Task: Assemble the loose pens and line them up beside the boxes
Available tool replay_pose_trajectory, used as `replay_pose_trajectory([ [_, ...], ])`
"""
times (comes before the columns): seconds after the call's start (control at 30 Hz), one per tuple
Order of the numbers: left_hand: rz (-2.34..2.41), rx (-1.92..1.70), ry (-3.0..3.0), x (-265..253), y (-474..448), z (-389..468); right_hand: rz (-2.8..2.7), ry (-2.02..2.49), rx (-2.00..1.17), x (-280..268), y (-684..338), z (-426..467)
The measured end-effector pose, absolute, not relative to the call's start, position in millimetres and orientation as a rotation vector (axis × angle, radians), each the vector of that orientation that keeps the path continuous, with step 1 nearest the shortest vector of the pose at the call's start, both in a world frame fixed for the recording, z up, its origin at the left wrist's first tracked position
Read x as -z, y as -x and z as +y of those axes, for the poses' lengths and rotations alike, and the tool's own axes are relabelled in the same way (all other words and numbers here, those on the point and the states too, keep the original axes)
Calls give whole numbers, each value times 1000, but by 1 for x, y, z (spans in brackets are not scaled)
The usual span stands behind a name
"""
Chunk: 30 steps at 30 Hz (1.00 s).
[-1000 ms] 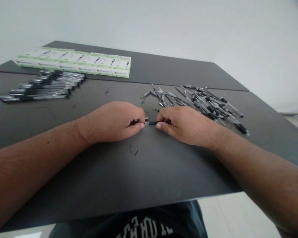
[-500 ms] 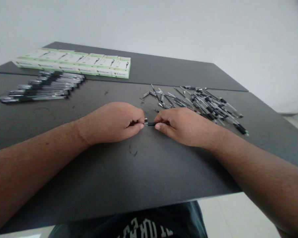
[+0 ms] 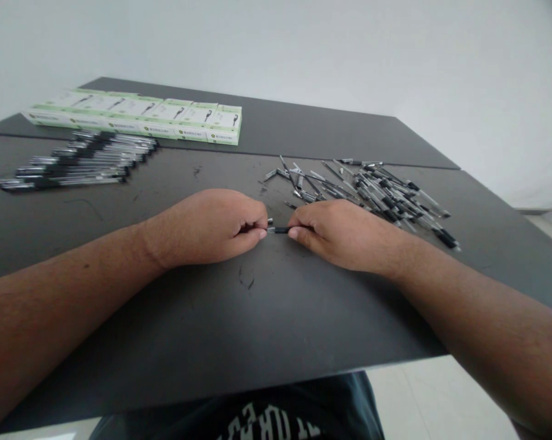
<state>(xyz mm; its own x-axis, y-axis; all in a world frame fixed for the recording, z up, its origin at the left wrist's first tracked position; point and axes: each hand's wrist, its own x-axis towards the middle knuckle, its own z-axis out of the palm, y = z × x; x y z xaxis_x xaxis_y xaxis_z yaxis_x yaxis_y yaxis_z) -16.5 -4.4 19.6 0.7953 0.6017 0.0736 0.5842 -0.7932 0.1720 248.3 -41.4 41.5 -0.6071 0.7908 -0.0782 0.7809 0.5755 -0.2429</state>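
Note:
Between my two hands, above the middle of the table, lies a pen (image 3: pixel 281 230) held level, with a clear piece and a black grip section showing in the gap. My left hand (image 3: pixel 216 226) is closed on its left end; a small shiny tip pokes out beside the index finger. My right hand (image 3: pixel 335 232) pinches the black section from the right with thumb and forefinger. Both ends of the pen are hidden inside the fingers. Just beyond my right hand is a heap of clear pen barrels (image 3: pixel 386 195) with black grips.
Loose pen parts (image 3: pixel 298 177), such as thin refills and clip pieces, lie left of the heap. A row of assembled pens (image 3: pixel 92 159) is at the left. Behind it stand white and green boxes (image 3: pixel 165 119) in a line on the dark table (image 3: pixel 202 330).
My right hand has shifted very slightly to the right along the pen. My left hand and everything on the table look the same.

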Motion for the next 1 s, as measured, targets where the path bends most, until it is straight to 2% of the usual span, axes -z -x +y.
replay_pose_trajectory([
  [0.8, 964, -205, -2833, -17, 16, -4, -2764, 1335, -410, -41, -248, -41],
  [1.0, 1070, -314, -2728, -21, 23, -4, -2695, 1323, -388, -40, -253, -40],
])
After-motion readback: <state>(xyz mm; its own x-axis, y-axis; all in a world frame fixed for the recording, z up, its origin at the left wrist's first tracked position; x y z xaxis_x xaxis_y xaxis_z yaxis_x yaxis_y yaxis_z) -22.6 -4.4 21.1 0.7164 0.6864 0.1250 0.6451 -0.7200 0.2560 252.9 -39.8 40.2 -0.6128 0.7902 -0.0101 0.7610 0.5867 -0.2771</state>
